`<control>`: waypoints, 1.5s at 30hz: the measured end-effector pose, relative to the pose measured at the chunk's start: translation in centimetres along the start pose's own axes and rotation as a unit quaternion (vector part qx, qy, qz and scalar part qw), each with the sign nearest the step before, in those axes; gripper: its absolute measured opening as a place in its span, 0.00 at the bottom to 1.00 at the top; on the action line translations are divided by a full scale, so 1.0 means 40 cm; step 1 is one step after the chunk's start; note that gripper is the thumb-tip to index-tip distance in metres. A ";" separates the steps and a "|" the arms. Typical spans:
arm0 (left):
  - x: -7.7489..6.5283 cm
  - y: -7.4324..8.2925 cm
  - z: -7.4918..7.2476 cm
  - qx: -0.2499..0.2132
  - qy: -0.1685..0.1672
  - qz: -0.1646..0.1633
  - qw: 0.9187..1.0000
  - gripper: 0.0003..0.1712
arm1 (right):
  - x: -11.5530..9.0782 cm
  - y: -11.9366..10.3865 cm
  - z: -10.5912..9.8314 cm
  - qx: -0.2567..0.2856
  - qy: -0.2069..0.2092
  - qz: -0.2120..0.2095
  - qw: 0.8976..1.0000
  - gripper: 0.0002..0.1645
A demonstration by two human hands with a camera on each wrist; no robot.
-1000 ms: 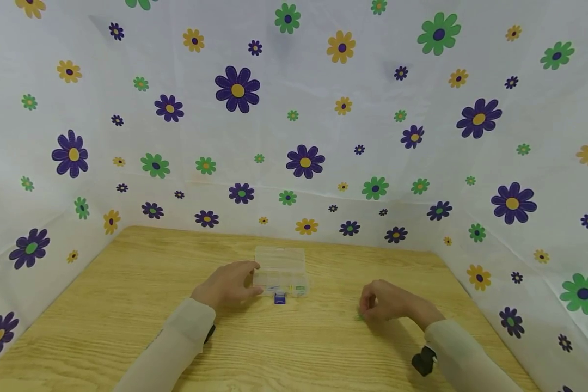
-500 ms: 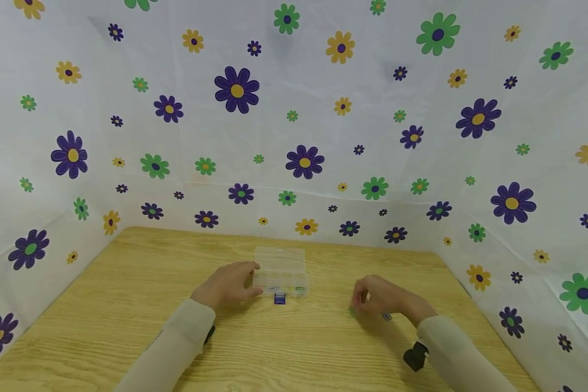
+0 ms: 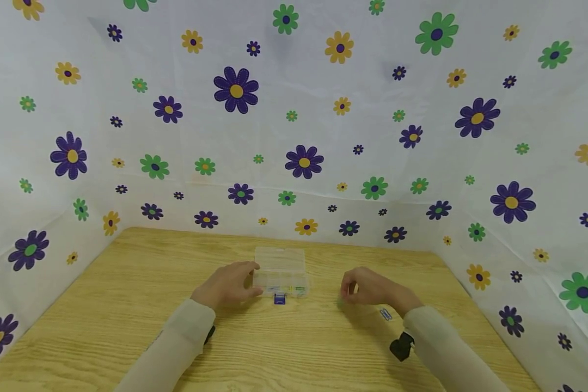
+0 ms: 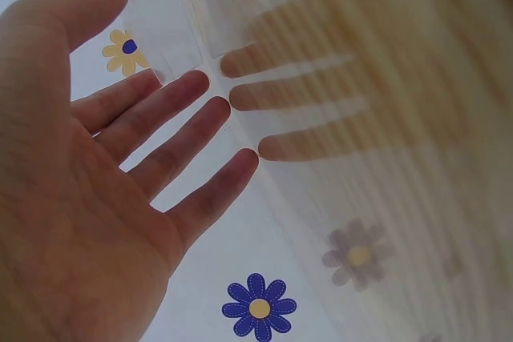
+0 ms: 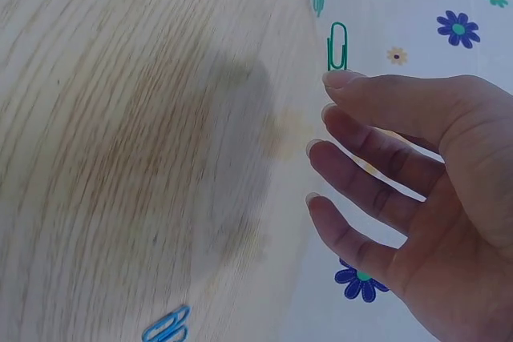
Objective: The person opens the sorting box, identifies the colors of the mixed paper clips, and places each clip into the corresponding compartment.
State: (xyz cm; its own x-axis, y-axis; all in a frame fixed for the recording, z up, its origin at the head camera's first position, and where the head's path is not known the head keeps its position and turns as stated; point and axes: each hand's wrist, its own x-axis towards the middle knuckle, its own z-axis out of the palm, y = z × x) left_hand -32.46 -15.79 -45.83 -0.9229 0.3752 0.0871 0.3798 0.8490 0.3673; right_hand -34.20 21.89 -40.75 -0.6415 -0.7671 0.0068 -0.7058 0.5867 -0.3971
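Between thumb and forefinger, my right hand pinches a green paper clip, which sticks up past the thumb tip in the right wrist view. That hand is to the right of a clear plastic compartment box, whose lid is laid back. Small blue, yellow and green items lie in the box's front compartments. My left hand rests at the box's left side with relaxed fingers, thumb at the front corner. In the left wrist view its straight fingertips meet the tabletop.
Blue paper clips lie on the wooden table, under the right forearm's side. A blue latch juts from the front of the box. White flowered cloth walls in the table at the back and both sides.
My right hand has moved left toward the box with the green paper clip, uncovering the blue paper clips on the table. The left hand and box have stayed put.
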 end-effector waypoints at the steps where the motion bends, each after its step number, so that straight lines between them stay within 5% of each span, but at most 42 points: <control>1: -0.001 0.000 -0.001 0.000 0.000 -0.001 1.000 0.37 | 0.003 -0.001 0.001 -0.001 0.000 -0.001 1.000 0.04; 45: 0.000 0.004 0.000 -0.006 -0.002 -0.011 1.000 0.36 | 0.143 -0.053 0.052 -0.015 0.062 0.048 0.997 0.04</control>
State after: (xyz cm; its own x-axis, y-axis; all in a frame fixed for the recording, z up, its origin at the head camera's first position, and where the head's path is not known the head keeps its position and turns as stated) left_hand -32.39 -15.67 -45.77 -0.9305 0.3582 0.0762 0.3592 0.8522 0.3804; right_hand -35.73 15.70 -41.78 -0.7381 -0.6693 0.0847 -0.6463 0.6654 -0.3737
